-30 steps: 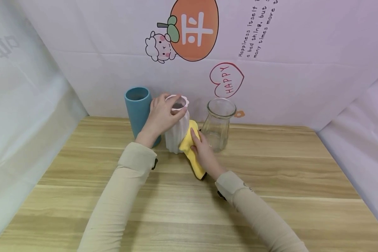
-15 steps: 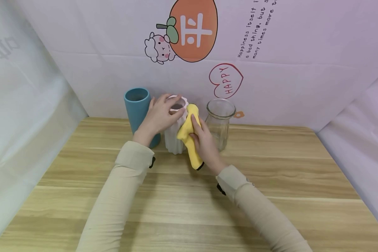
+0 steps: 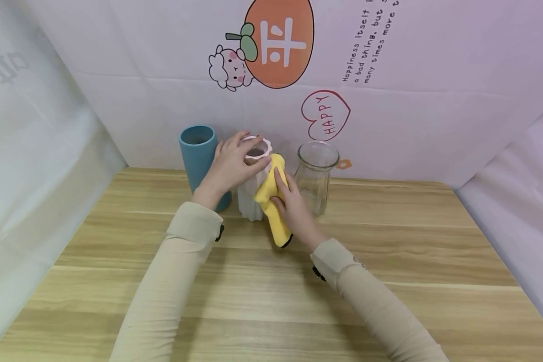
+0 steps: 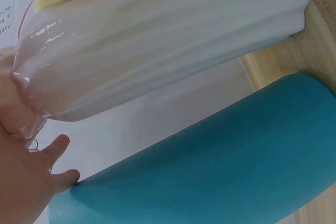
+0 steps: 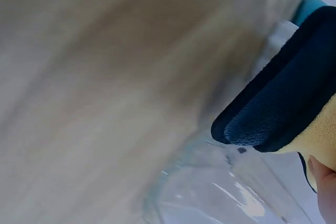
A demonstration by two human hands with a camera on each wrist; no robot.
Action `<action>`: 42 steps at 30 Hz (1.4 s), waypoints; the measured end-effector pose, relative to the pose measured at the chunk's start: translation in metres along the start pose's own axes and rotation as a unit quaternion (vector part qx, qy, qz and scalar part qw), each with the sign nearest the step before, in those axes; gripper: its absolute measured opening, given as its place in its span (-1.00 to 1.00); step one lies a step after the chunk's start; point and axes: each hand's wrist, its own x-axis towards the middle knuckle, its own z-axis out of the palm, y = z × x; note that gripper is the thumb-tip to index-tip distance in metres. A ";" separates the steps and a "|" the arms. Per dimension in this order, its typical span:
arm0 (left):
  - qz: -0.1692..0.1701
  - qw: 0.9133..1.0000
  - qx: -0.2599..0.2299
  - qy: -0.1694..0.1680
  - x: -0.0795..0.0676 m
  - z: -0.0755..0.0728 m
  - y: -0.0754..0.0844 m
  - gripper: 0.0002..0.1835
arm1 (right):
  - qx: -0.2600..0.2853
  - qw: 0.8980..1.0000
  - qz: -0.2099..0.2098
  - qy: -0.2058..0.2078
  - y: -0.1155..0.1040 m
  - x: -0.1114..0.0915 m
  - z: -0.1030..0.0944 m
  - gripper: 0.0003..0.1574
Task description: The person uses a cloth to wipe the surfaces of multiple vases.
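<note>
A white fluted vase [image 3: 249, 198] stands upright in the middle, and my left hand [image 3: 231, 163] grips its rim from above. In the left wrist view, the little finger side of that hand lies close to a teal cylindrical vase [image 4: 210, 161]. My right hand [image 3: 294, 208] holds a folded yellow cloth [image 3: 271, 191] against the white vase's right side. Dark trim on the cloth [image 5: 283, 82] shows in the right wrist view. Just right of that hand stands a clear glass vase [image 3: 319, 176], partly hidden behind it.
The three vases stand in a row near the back edge of a wooden table [image 3: 389, 241]. Behind them hangs a white printed backdrop [image 3: 412, 130], with more white fabric at both sides.
My right hand has moved the yellow cloth up along the white vase's side, then slightly down again. My left hand stays on the rim; the vases stand where they were.
</note>
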 end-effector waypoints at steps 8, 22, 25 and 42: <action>-0.001 0.999 0.038 0.025 0.000 0.002 0.003 -0.35 | -0.023 0.997 0.043 -0.055 0.014 -0.014 0.013 -0.18; 0.013 1.000 0.003 0.012 0.000 -0.003 0.002 -0.41 | 0.015 0.996 -0.046 0.069 -0.011 0.008 -0.006 -0.25; 0.013 1.000 -0.006 0.002 0.000 -0.003 0.001 -0.41 | 0.005 0.998 -0.033 0.058 -0.016 0.012 -0.010 -0.25; 0.013 0.999 -0.008 0.028 -0.001 0.003 0.002 -0.40 | -0.008 0.999 0.008 -0.040 0.011 -0.011 0.012 -0.15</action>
